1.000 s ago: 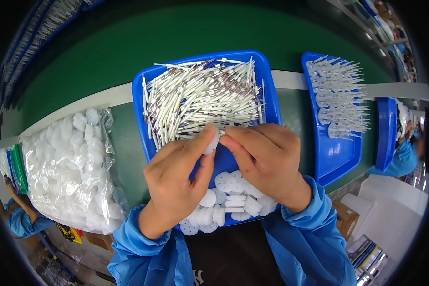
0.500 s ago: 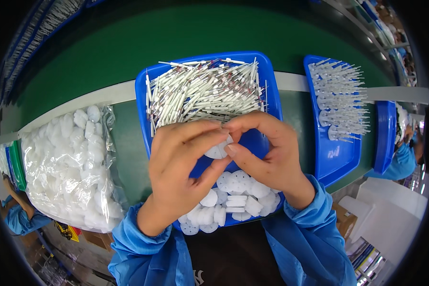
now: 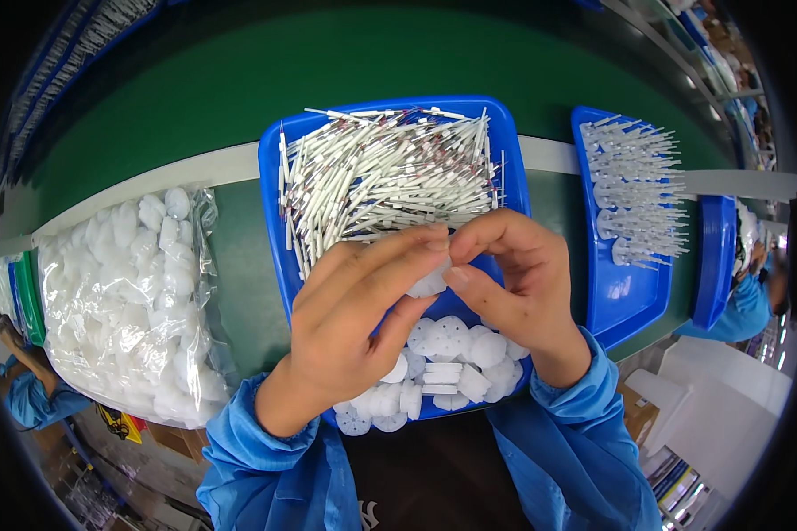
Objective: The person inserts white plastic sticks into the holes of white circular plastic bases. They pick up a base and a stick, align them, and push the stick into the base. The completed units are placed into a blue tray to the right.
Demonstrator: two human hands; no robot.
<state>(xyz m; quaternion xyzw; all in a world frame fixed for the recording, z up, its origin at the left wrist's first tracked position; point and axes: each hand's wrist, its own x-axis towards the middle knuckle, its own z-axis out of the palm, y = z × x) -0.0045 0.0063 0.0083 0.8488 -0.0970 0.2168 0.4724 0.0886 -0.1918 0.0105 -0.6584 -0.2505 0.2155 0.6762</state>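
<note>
- Clear bag (image 3: 124, 310) filled with white rounds is seen lying on the green bench (image 3: 243, 265); if it is knocked by the left sleeve (image 3: 261, 456), the load could be shifted; whether the mouth is sealed cannot be told
- Blue tray (image 3: 272, 186) is placed under both hands, sticks at the far end, discs at the near end; if its wall is caught by a forearm, both groups could be mixed
- Left hand (image 3: 350, 310): thumb and fingers are closed on a white disc (image 3: 429, 280); the disc is held above the tray and partly covered by fingers; it could be bent or dropped if pinched too hard or off-centre
- Thin sticks (image 3: 390, 173) are heaped crosswise, some leaning over the rim; could be snagged by knuckles passing close
- Loose discs (image 3: 452, 336) are piled below the hands; a dropped disc could be lost among them, since all look alike
- Right hand (image 3: 522, 283): thumb and forefinger are brought to the disc's right edge; what is gripped there cannot be told; a small part, if any, could be slipped or misaligned, the contact being hidden
- Stemmed pieces (image 3: 633, 190) are crowded in the right-hand tray (image 3: 629, 290); stems could be tangled or bent if brushed by the right arm
</note>
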